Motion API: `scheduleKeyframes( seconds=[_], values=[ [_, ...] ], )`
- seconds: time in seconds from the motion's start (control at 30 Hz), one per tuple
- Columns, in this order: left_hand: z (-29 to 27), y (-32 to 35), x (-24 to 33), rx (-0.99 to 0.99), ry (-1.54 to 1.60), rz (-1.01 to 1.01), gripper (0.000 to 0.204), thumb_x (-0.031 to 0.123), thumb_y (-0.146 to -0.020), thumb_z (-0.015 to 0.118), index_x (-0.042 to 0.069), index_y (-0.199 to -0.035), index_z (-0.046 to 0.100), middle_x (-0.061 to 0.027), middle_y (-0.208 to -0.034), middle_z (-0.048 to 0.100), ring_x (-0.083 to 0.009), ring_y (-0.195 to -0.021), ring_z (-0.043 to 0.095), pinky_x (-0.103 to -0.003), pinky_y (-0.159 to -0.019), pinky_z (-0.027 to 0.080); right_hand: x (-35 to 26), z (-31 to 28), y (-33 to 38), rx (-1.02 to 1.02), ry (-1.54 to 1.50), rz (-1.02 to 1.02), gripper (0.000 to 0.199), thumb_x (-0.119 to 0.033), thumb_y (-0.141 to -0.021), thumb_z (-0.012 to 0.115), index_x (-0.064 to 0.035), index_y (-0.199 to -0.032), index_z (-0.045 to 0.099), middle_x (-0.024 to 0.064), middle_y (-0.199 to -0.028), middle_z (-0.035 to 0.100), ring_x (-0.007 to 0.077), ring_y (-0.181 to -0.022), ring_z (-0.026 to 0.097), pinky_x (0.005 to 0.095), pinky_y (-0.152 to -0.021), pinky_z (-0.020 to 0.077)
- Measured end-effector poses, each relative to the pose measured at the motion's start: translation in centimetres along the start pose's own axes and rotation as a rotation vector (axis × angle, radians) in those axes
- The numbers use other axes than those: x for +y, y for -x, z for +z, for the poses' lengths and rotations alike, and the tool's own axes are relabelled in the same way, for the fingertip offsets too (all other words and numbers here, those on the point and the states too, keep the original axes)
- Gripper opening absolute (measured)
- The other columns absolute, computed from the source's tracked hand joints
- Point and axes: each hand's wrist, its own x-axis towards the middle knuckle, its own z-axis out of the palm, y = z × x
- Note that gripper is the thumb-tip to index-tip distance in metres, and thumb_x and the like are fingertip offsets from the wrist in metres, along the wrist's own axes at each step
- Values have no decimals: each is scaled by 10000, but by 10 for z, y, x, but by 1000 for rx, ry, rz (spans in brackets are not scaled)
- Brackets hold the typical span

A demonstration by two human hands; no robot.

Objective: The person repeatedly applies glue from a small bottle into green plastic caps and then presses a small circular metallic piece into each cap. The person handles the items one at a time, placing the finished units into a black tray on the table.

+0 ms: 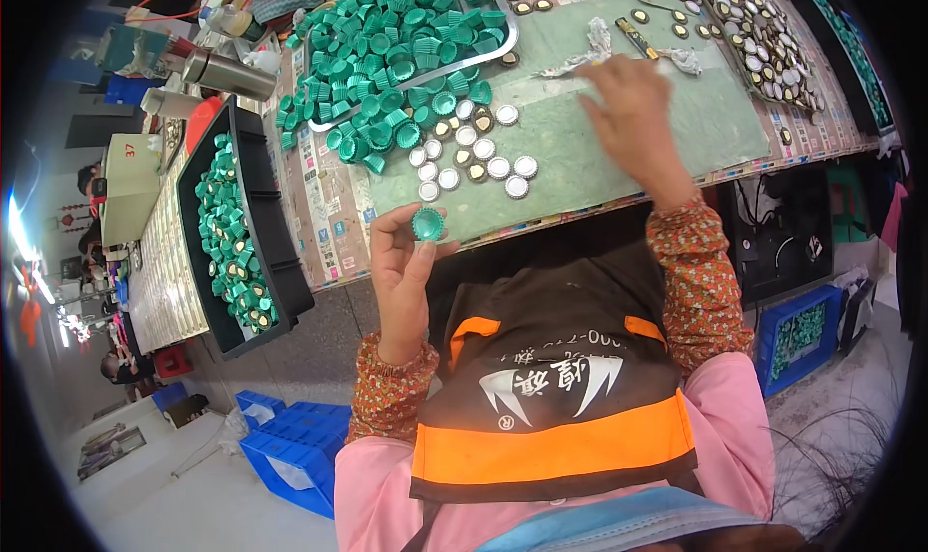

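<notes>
Green fluted cup (pixel 428 224) pinched at the table's near edge

At the far left of the work, a black bin (pixel 275 214) is filled with green cups. The left hand (pixel 398 272) comes next, its thumb and fingers narrowed around the single cup, which shows its round mouth to the camera by the patterned table (pixel 331 233). Beyond it, a heap of green cups (pixel 406 30) fills a metal tray (pixel 508 36) and spills over its near side. White and gold discs (pixel 498 168) lie loosely grouped on a green sheet (pixel 570 156). Over that sheet the right hand (pixel 633 117) has thumb and fingers spread apart, near a crumpled white scrap (pixel 599 42); whether they touch cannot be told. Just right of the scrap lies a yellow-and-black strip (pixel 633 38). Many more discs (pixel 764 54) cover the far right.
</notes>
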Motion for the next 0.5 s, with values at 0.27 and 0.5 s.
scheduleKeyframes(
  seconds=[0.27,0.5],
  values=[
    [7,-2,3,-85,119,-117,410,144,-1004,556,18,-1378,444,-166,-1270,596,-173,-1064,627,-377,-918,586,-47,64,-13,-133,-82,-73,173,-133,-871,670,-100,-1041,681,73,-983,584,296,-1010,532,443,-868,398],
    [-3,6,-4,-88,275,-245,451,191,-1012,555,8,-1407,437,-168,-1249,613,-175,-1042,642,-368,-903,598,-37,27,-7,-192,-556,-95,130,-37,-846,674,-61,-961,618,85,-916,587,311,-904,542,423,-824,438]
  ],
)
